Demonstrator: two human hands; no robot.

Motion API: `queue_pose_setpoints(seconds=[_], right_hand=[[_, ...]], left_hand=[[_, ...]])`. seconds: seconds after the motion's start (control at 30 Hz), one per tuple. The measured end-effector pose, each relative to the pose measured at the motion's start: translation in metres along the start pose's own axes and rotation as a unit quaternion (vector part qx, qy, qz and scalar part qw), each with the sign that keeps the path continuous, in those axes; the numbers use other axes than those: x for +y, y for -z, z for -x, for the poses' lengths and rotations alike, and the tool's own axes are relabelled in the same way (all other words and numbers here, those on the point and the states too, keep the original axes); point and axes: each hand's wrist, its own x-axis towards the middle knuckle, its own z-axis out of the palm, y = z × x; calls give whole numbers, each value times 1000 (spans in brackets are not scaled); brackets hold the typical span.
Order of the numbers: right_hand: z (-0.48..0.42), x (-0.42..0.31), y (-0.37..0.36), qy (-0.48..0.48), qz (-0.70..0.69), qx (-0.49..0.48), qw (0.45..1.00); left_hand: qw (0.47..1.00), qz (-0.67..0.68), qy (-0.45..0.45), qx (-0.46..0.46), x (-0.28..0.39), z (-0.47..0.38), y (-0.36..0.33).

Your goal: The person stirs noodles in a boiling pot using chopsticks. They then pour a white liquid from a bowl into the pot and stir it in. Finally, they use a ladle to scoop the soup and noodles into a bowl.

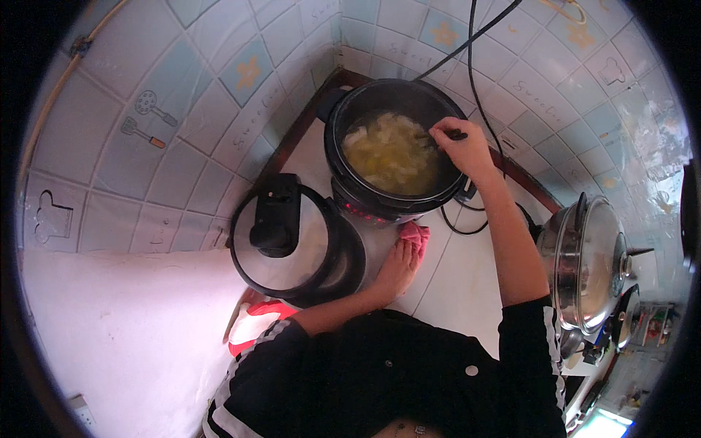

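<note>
An electric pressure cooker (356, 189) stands lidless in the counter corner. Pale, yellowish pieces in liquid (389, 153) lie in its pot. Over the pot's right rim, my right hand (457, 145) grips the dark handle (455, 134) of a utensil; its lower end is hard to make out. My left hand (400, 268) rests on the counter in front of the cooker, its fingers on a crumpled pink cloth (416, 238). Left of that hand, the cooker's round lid (315, 246) with a black handle leans over a dark round pan or bowl (350, 274).
Black cables (473, 82) hang down the tiled wall behind the cooker. A lidded stainless steel steamer pot (569, 263) stands to the right. A red and white bag or packet (260, 323) lies by my left elbow. Red lights glow on the cooker's front panel (364, 212).
</note>
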Motion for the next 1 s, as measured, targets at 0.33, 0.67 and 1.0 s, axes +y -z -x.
queue_pose_setpoints(seconds=[0.33, 0.67, 1.0], right_hand=[[16, -33, -18, -49, -199, -116, 972], [20, -68, 20, -63, -280, -288, 914], [9, -29, -27, 9, -211, -138, 968]], left_hand=[[998, -24, -6, 53, 0, 2, -8], [997, -28, -12, 64, -3, 1, -15], [999, 3, -15, 33, -5, 2, -1]])
